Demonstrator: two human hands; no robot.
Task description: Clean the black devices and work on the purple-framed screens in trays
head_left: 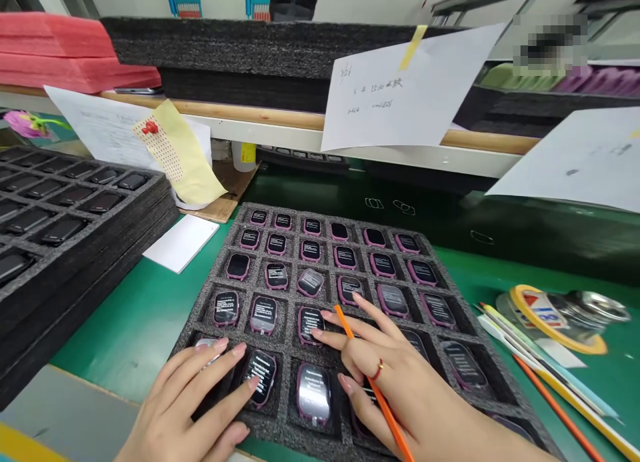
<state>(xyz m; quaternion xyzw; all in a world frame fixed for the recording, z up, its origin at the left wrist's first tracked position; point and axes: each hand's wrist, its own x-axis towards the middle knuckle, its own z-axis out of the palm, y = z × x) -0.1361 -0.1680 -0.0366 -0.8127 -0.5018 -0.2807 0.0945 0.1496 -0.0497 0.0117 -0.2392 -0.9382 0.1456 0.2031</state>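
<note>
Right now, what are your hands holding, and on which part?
The right hand holds an orange pencil by its middle, between the fingers. The left hand holds nothing; its fingers rest on a smartwatch.

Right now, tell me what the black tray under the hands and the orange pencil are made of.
The black tray looks like matte foam, rough and speckled. The orange pencil seems painted wood, smooth and slightly glossy, though paint hides the core.

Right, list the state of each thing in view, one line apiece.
Left hand: open, fingertips resting on a smartwatch
Right hand: gripping an orange pencil, fingers spread over the watches
Foam tray: lying flat, watches seated in its pockets
Stacked foam trays: piled, top tray holding watches
Tape roll: lying on its side
</note>
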